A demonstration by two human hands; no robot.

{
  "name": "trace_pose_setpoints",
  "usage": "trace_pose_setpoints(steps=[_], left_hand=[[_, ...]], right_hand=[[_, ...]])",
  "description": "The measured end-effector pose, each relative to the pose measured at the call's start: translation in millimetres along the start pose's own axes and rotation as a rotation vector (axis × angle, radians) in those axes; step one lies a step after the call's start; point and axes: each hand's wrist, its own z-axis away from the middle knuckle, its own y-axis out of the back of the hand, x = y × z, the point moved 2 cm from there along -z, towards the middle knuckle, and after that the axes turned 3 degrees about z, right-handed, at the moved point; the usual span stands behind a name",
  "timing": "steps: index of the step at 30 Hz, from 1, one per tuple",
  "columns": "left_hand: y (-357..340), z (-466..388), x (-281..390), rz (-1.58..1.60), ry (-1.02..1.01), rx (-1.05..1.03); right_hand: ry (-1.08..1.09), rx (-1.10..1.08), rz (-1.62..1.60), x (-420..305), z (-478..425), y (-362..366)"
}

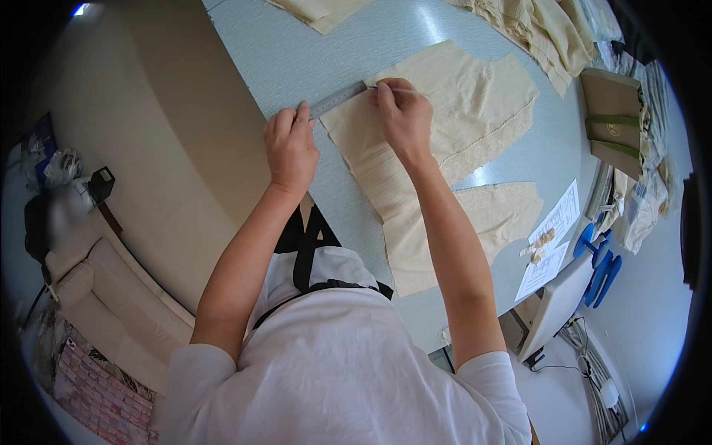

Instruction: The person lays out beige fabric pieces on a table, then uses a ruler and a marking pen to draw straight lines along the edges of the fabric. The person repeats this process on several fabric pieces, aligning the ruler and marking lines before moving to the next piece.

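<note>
A cream fabric garment piece (461, 72) with seams lies spread on the blue-grey table (267, 61). My left hand (291, 147) grips the near end of a metal ruler (337, 100), which reaches along the fabric's upper left edge. Between the fingers of my right hand (406, 114) is a slim pen (409, 91), its tip close to the ruler's far end. Whether the tip touches the cloth cannot be made out. Part of a second cream panel (498, 208) shows to the right of my right forearm, which hides some of the fabric.
More cream cloth (548, 33) is heaped at the table's far right, and another piece (328, 11) lies at the top. Printed sheets (542, 272) with small fabric scraps rest at the right edge. Beyond stands a brown paper bag (612, 105). A beige sofa (119, 283) is at left.
</note>
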Motion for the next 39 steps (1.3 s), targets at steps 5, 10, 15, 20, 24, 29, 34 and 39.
trace_pose_setpoints(steps=[5,10,15,20,24,29,34,39], left_hand=[[1.8,0.4,0.2,0.055,0.024,0.004],[17.8,31.1,21.7,0.183,0.015,-0.125],[18.1,85.9,58.3,0.164,0.01,-0.2],[6.8,94.5,59.6,0.147,-0.006,-0.073],[1.7,90.8,54.7,0.09,-0.018,-0.022],[-2.7,92.4,55.3,0.029,-0.021,0.033],[-6.3,93.5,54.4,0.026,-0.028,0.061],[-8.5,91.8,55.4,0.011,-0.019,0.064]], right_hand=[[-0.034,0.096,-0.262,1.4,22.4,15.7],[-0.109,0.131,-0.443,34.9,81.5,49.1],[-0.168,0.158,-0.47,56.2,130.1,63.5],[-0.175,0.151,-0.507,70.0,155.7,61.4],[-0.157,0.12,-0.492,71.6,159.5,55.8],[-0.151,0.092,-0.479,66.4,155.3,50.0],[-0.123,0.059,-0.486,70.3,149.3,44.0],[-0.11,0.041,-0.494,68.5,143.8,43.5]])
